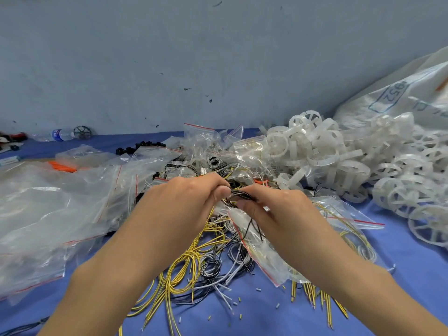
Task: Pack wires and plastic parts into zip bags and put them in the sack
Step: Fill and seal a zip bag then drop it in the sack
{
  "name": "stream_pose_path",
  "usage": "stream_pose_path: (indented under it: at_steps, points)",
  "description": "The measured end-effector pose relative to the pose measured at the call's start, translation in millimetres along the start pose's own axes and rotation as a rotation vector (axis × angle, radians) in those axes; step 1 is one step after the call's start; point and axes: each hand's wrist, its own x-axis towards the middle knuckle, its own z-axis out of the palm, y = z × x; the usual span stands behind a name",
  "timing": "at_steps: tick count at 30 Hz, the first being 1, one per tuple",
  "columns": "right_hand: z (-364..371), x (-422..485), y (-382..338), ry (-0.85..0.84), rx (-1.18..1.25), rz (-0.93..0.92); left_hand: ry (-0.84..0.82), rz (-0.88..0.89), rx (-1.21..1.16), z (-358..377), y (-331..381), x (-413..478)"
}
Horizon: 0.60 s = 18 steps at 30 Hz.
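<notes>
Both hands meet over the middle of a blue cloth. My left hand and my right hand pinch the same small coil of black wires between fingers and thumbs. Below them lies a tangle of yellow, black and white wires. A clear zip bag with a red strip lies under my right hand, with yellow wires in it. White plastic wheel parts are heaped at the right. The white woven sack leans on the wall at the far right.
Several empty clear zip bags spread over the left side. Orange wires lie under some of them. A water bottle and a dark wheel sit by the grey wall. Small black parts lie behind the bags.
</notes>
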Motion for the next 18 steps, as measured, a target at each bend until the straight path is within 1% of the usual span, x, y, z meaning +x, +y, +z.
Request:
stream_pose_path:
  at_steps: [2,4,7,11,13,15,18]
  points:
    - [1,0,-1,-0.04,0.293,0.122,0.086,0.02,0.054,-1,-1,0]
    - [1,2,-2,-0.098,0.602,0.247,0.11,0.004,0.035,2,-3,0]
    - [2,3,-2,-0.089,0.864,0.363,0.057,-0.095,-0.236,18,-8,0]
    - [7,2,-2,-0.039,1.005,0.421,0.011,-0.314,-0.685,46,0,-4]
    - [10,0,-2,-0.017,1.019,0.421,0.035,-0.382,-0.793,58,6,-6]
    - [12,-1,-2,0.006,0.979,0.393,0.067,-0.424,-0.902,65,11,-7]
    - [10,1,-4,-0.007,0.968,0.361,0.115,-0.432,-0.954,67,13,-8]
